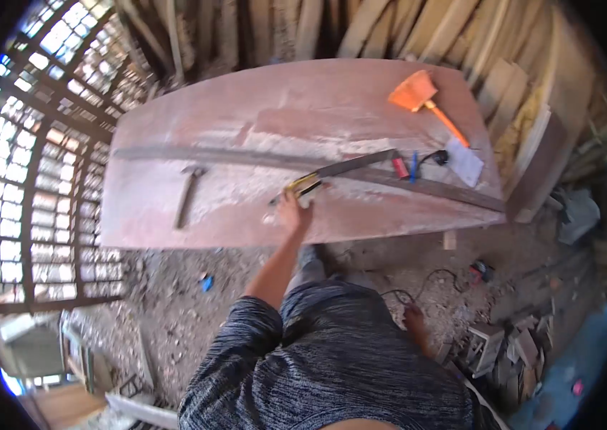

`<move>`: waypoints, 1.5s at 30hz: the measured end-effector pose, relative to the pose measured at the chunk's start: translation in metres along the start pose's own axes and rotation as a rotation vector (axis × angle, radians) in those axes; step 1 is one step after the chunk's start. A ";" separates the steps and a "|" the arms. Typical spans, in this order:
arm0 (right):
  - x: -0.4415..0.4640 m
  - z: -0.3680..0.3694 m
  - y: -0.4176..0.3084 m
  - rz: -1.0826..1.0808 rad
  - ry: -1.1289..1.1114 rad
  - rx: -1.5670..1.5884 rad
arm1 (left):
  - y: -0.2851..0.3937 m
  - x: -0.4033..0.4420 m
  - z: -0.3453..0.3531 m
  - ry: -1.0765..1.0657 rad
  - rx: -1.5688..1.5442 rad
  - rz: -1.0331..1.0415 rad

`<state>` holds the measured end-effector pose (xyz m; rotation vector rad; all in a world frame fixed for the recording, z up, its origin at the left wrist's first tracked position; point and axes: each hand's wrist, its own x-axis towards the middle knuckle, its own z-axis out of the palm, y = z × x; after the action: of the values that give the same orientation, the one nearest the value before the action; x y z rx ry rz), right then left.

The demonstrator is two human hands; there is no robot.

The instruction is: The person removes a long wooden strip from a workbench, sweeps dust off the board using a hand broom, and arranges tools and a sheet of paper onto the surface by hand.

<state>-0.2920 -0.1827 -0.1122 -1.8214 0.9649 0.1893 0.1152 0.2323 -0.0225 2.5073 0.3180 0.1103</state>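
Note:
A handsaw (357, 163) with a yellow and black handle lies across the reddish workbench top (196, 100). My left hand (295, 213) reaches forward to its handle, fingers closed around part of it. The blade points right and rests near a long dark wooden strip (246, 155). My right hand (414, 319) hangs low beside my right leg, away from the bench; it is small and blurred, and its fingers cannot be made out.
A hammer (187, 197) lies left on the bench. To the right are an orange hand brush (414, 91), a red object (399, 168), a blue stick (414, 166) and a paper sheet (465, 163). Planks (454, 29) lean behind; a corded red tool (481, 271) and wood scraps (486, 347) lie on the floor.

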 end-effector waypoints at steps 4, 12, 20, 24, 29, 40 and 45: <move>-0.027 -0.009 -0.083 -0.033 0.107 -0.159 | 0.004 0.038 -0.011 -0.188 0.278 0.056; 0.067 -0.033 -0.192 -0.336 0.213 -0.081 | -0.021 0.049 -0.011 -0.058 0.441 0.365; 0.255 -0.054 -0.399 -0.590 0.038 -0.159 | -0.031 -0.022 -0.041 0.244 -0.816 -0.540; 0.338 -0.052 -0.458 -0.993 0.107 -0.631 | 0.014 -0.066 -0.058 0.135 -1.597 -0.697; 0.393 -0.045 -0.464 -1.007 -0.072 -0.949 | 0.065 -0.097 -0.044 0.101 -1.617 -0.834; 0.382 -0.095 -0.435 -0.309 -0.106 0.701 | 0.161 -0.079 -0.007 -0.178 -1.621 -0.577; 0.314 -0.102 -0.455 -0.511 -0.094 0.506 | 0.207 -0.076 0.020 -0.430 -1.277 -0.587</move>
<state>0.2003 -0.3616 0.0924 -1.5076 0.4038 -0.2636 0.0864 0.0386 0.0809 1.0728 0.5534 -0.3541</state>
